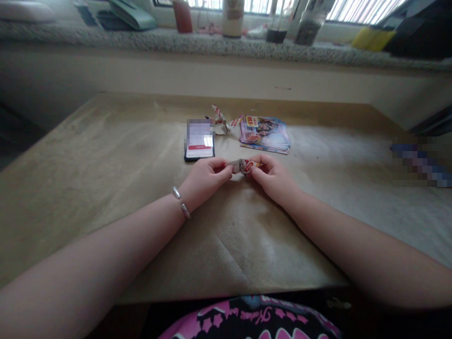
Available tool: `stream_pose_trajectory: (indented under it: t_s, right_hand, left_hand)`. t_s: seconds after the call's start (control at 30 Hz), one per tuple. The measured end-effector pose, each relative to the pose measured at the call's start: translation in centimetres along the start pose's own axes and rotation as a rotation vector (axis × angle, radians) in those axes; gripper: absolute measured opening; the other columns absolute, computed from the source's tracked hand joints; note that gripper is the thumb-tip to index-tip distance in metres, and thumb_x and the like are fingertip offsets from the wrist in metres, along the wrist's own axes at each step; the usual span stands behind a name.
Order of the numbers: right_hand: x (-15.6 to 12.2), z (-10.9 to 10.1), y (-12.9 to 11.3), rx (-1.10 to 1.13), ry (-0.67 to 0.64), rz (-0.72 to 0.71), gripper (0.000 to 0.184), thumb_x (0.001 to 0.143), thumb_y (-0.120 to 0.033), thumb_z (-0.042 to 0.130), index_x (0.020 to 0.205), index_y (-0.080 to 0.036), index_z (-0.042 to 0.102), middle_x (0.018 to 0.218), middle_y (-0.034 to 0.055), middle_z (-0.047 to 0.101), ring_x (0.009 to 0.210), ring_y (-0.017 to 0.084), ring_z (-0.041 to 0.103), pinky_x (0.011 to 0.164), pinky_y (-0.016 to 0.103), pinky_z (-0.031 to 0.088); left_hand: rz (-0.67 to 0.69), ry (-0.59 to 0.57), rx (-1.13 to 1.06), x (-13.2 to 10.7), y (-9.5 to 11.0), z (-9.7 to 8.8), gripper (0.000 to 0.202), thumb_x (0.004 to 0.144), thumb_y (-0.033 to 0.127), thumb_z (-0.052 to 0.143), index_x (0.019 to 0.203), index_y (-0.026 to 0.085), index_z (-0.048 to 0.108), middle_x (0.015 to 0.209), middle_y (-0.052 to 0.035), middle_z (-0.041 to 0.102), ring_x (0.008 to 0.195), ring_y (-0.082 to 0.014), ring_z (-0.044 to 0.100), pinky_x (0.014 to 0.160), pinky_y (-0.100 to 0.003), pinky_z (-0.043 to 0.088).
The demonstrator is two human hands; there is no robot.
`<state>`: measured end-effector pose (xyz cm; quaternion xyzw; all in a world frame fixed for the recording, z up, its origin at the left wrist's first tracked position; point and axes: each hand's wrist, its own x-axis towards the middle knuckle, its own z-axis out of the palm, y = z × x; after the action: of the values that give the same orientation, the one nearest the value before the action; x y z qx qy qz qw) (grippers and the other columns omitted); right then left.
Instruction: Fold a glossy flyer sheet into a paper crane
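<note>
While the grips of the left hand (208, 176) and right hand (271, 178) clamp a folded paper (243, 165), a phone (199, 141) and leaflet stack (264, 135) lie just ahead on the counter (88, 188).

Folded paper (243, 166) in front of phone (199, 140)

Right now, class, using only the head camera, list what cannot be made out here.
All in the head view:
folded paper: middle hidden by the left hand and right hand
phone: screen pixelated
leaflets: print too small to read
blurred object: pixelated, cut off by the right edge
jars: tops cut off by the top edge
</note>
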<state>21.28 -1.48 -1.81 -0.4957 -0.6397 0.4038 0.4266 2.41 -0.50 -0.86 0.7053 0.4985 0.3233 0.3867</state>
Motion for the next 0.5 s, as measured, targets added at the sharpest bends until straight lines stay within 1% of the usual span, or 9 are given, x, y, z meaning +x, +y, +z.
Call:
stream_pose_trajectory:
  t_s: [0.07,0.13,0.23,0.37,0.5]
  right_hand:
    - [0.14,0.03,0.1,0.038,0.027,0.041,0.016,0.073,-0.036,0.057,0.078,-0.021,0.056,0.072,-0.0004,0.06,0.064,0.014,0.053,0.064,0.03,0.043]
    - [0.22,0.09,0.18,0.061,0.031,0.048,0.017,0.072,-0.037,0.058,0.078,-0.021,0.056,0.071,-0.0012,0.06,0.065,0.014,0.053,0.065,0.03,0.043]
    - [0.24,0.14,0.21,0.069,0.02,0.05,0.019,0.071,-0.037,0.058,0.082,-0.021,0.057,0.072,-0.0015,0.061,0.066,0.014,0.054,0.066,0.03,0.044]
    - [0.24,0.12,0.09,0.034,0.019,0.05,0.019,0.07,-0.034,0.058,0.082,-0.02,0.059,0.073,-0.0011,0.062,0.066,0.014,0.055,0.066,0.03,0.044]
    - [0.21,0.11,-0.09,0.054,0.017,0.078,0.024,0.07,-0.04,0.064,0.083,-0.02,0.059,0.075,-0.0003,0.064,0.064,0.013,0.055,0.063,0.029,0.043]
  left_hand:
    - [-0.015,0.001,-0.069,0.02,-0.12,0.11,0.033,0.08,0.042,0.058,0.081,0.011,0.069,0.072,-0.0031,0.067,0.066,-0.0137,0.059,0.059,-0.023,0.041]
    - [-0.019,0.003,-0.105,0.01,-0.12,0.18,0.032,0.079,0.042,0.059,0.08,0.011,0.068,0.073,-0.0034,0.067,0.067,-0.0139,0.059,0.061,-0.024,0.043]
    - [0.002,0.009,-0.073,-0.08,0.1,0.2,0.028,0.078,0.039,0.059,0.08,0.011,0.068,0.074,-0.0028,0.067,0.066,-0.0128,0.058,0.061,-0.023,0.042]
    - [0.04,0.001,-0.029,-0.2,0.32,0.19,0.028,0.078,0.035,0.057,0.083,0.012,0.071,0.073,-0.002,0.067,0.065,-0.0125,0.056,0.06,-0.024,0.039]
    - [0.029,-0.016,-0.067,-0.14,0.17,0.11,0.03,0.077,0.039,0.058,0.082,0.012,0.071,0.073,-0.0019,0.067,0.065,-0.0125,0.055,0.061,-0.025,0.038]
